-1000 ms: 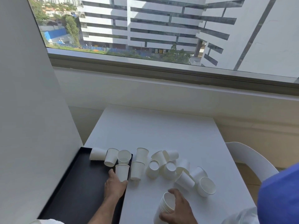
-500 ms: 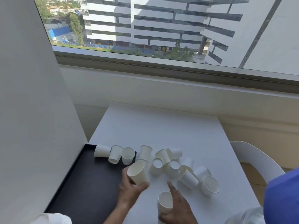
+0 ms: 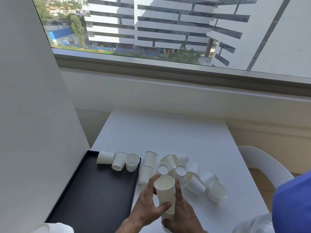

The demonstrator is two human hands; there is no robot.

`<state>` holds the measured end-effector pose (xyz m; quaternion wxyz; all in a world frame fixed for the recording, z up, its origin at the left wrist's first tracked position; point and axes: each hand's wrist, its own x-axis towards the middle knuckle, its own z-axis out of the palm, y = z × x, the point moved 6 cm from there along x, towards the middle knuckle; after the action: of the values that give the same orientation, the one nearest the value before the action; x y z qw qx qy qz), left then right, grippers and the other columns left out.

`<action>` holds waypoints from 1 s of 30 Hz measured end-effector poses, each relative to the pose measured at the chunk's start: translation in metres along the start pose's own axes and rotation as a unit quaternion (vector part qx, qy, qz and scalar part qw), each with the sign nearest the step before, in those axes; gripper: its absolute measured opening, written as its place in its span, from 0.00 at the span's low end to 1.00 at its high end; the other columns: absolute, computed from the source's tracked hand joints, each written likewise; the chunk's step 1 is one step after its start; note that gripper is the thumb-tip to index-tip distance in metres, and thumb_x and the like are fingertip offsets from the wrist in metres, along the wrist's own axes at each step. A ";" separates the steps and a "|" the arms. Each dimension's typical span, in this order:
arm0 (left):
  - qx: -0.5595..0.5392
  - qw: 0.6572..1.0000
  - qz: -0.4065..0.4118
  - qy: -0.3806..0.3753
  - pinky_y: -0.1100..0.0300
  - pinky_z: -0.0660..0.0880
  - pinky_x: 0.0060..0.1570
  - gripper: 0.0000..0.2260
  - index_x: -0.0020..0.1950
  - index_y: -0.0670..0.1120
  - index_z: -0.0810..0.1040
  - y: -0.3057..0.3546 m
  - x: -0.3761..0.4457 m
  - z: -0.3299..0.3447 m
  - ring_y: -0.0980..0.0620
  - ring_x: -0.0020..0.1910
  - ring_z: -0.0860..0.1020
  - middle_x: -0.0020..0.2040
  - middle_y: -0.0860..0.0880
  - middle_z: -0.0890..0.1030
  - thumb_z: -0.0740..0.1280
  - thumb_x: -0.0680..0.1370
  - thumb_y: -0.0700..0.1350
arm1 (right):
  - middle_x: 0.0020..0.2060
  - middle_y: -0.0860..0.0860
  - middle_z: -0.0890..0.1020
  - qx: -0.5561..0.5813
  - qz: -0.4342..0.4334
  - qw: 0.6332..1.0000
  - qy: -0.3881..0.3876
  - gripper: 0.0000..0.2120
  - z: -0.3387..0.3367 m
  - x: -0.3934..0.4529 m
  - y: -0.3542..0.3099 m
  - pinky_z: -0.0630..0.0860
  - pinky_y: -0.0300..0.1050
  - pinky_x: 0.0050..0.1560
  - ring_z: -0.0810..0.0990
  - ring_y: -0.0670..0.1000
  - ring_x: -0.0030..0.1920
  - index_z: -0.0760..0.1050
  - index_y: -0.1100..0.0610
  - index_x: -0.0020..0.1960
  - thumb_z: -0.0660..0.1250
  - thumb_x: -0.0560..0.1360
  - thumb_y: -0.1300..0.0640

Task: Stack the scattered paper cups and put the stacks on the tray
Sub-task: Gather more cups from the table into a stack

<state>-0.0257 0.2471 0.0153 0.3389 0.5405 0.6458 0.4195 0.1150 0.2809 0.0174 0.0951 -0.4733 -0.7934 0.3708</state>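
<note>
Left hand [image 3: 146, 206] and right hand [image 3: 181, 214] fingers clamped on cup stack [image 3: 164, 194] at lower centre, loose cups [image 3: 195, 184] beside, black tray [image 3: 94, 190] lower left

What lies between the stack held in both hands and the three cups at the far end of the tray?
In the head view, between the stack and the three cups: bare black tray floor and one cup on the table beside its edge.
</note>
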 end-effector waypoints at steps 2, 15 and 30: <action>0.009 1.000 0.006 0.000 0.78 0.68 0.49 0.40 0.72 0.67 0.59 0.000 0.001 0.000 0.62 0.55 0.76 0.60 0.68 0.76 0.77 0.66 0.57 | 0.58 0.40 0.79 0.002 -0.003 1.000 -0.001 0.63 -0.001 0.001 -0.003 0.74 0.37 0.40 0.82 0.47 0.49 0.23 0.39 0.72 0.70 0.58 0.50; 0.091 0.995 0.041 -0.025 0.70 0.66 0.65 0.31 0.69 0.62 0.67 0.000 0.000 -0.002 0.65 0.66 0.68 0.64 0.69 0.70 0.71 0.69 0.68 | 0.60 0.33 0.72 0.000 -0.051 0.997 0.050 0.57 -0.007 0.008 -0.011 0.74 0.33 0.46 0.79 0.41 0.50 0.32 0.45 0.77 0.70 0.64 0.45; 0.497 0.853 -0.119 -0.104 0.34 0.39 0.74 0.24 0.71 0.48 0.70 -0.070 0.068 -0.067 0.45 0.80 0.40 0.81 0.51 0.50 0.60 0.79 0.60 | 0.61 0.39 0.68 -0.046 0.041 0.997 0.039 0.44 -0.007 0.007 0.012 0.64 0.26 0.57 0.75 0.41 0.61 0.65 0.48 0.73 0.68 0.58 0.38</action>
<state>-0.1269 0.2975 -0.0193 0.1374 0.5962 0.7888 -0.0594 0.1226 0.2932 0.0130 0.0895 -0.5231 -0.7853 0.3188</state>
